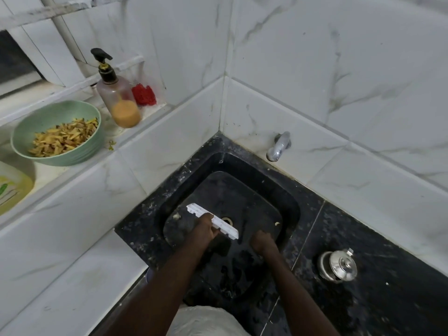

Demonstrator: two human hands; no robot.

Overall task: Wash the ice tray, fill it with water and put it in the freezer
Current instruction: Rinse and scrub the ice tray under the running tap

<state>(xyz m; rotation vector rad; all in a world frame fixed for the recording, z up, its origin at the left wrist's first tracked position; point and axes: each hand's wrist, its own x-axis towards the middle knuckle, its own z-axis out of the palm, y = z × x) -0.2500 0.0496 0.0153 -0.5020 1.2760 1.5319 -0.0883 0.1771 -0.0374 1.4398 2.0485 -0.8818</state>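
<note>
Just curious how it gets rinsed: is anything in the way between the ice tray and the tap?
Nothing visible does. The left hand grips the ice tray low in the black sink, over the drain; the tap juts from the wall tile beyond the far rim, with only bare basin between them.

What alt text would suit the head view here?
A person's left hand grips a white ice tray in a black sink, the right hand curled beside it; no water runs from the wall tap. A soap bottle and green bowl stand on the tiled ledge.
</note>
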